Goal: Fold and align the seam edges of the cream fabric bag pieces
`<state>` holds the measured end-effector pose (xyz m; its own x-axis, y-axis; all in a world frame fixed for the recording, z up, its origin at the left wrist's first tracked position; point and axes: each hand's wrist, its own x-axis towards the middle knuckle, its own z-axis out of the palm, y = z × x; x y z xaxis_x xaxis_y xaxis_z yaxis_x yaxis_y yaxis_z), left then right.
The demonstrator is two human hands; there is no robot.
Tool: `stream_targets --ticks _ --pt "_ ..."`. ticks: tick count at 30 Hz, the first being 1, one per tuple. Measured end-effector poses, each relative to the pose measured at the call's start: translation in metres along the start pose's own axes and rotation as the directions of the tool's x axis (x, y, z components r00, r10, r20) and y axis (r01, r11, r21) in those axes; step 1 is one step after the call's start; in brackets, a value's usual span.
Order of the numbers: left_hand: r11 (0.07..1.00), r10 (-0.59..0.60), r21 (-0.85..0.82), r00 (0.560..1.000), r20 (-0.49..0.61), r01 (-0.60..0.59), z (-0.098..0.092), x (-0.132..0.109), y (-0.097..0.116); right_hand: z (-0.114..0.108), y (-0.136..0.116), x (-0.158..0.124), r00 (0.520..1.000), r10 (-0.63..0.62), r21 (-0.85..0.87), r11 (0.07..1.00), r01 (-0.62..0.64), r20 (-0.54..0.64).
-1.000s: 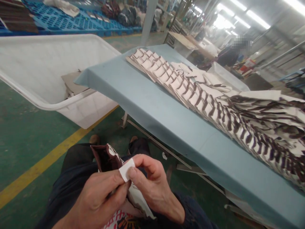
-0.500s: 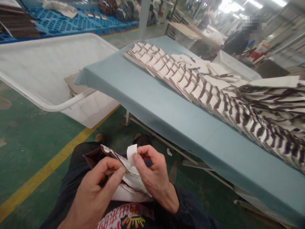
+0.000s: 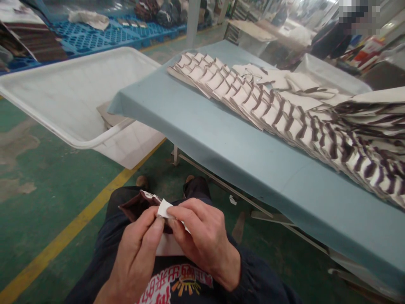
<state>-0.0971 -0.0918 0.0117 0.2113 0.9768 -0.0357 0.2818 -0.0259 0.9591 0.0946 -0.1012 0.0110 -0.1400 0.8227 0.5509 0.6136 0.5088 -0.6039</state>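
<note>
Over my lap I hold a folded brown-and-white paper piece (image 3: 136, 205). My left hand (image 3: 136, 257) pinches it from the left, thumb and forefinger closed on its edge. My right hand (image 3: 205, 238) is closed too, its fingers pressing a small white tab (image 3: 163, 208) down onto the piece. A long overlapping row of similar brown-and-white pieces (image 3: 268, 112) lies along the blue table (image 3: 215, 143) to my right, out of reach of both hands.
A large white plastic tub (image 3: 63, 97) stands left of the table, with cardboard in it. A yellow line (image 3: 79, 219) runs across the green floor. Blue pallets (image 3: 95, 31) lie at the back. Another person (image 3: 332, 40) is at the far right.
The white tab stood upright between my right fingers; now it is folded down flat on the piece. Both hands have come closer together. The camera has tilted slightly.
</note>
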Motion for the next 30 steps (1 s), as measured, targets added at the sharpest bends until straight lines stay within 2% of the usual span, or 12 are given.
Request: stream_targets --ticks 6,7,9,10,12,14,16,19,25,27,30 --pt "0.992 -0.101 -0.08 0.995 0.003 0.1 0.0 0.002 -0.012 -0.002 0.001 -0.005 0.996 0.016 0.092 0.995 -0.024 0.092" --pt "0.991 -0.108 -0.082 0.994 0.0 0.107 0.0 0.002 -0.014 -0.001 0.001 -0.005 0.996 0.038 0.12 0.992 -0.047 0.079" --pt "0.991 -0.105 -0.087 0.994 0.002 0.105 0.001 0.003 -0.015 0.001 0.001 -0.005 0.983 0.181 0.179 0.966 -0.184 0.032" --pt "0.99 -0.103 -0.092 0.995 0.012 0.104 0.001 0.003 -0.014 0.002 0.0 -0.004 0.958 0.286 0.218 0.934 -0.285 0.025" --pt "0.989 -0.098 -0.108 0.995 0.031 0.101 0.001 0.003 -0.011 0.003 -0.002 -0.001 0.878 0.464 0.324 0.819 -0.474 0.112" --pt "0.988 -0.097 -0.117 0.994 0.044 0.102 -0.001 0.003 -0.01 0.005 -0.005 0.003 0.81 0.526 0.438 0.684 -0.583 0.258" --pt "0.98 -0.13 -0.144 0.99 0.063 0.138 -0.003 0.003 -0.011 0.011 -0.006 0.004 0.79 0.525 0.531 0.592 -0.606 0.316" --pt "0.94 -0.229 -0.231 0.966 0.117 0.251 -0.008 0.0 -0.017 0.023 -0.003 0.002 0.765 0.587 0.628 0.498 -0.598 0.264" --pt "0.822 -0.372 -0.423 0.922 0.106 0.38 -0.014 -0.014 -0.026 0.04 0.013 -0.006 0.629 0.717 0.689 0.292 -0.664 0.302" --pt "0.815 -0.377 -0.409 0.911 0.165 0.411 -0.02 -0.015 -0.031 0.046 0.016 -0.011 0.597 0.723 0.673 0.251 -0.696 0.348" --pt "0.87 -0.368 -0.251 0.898 0.242 0.424 -0.031 -0.013 -0.041 0.056 0.016 -0.021 0.567 0.723 0.65 0.217 -0.728 0.394"
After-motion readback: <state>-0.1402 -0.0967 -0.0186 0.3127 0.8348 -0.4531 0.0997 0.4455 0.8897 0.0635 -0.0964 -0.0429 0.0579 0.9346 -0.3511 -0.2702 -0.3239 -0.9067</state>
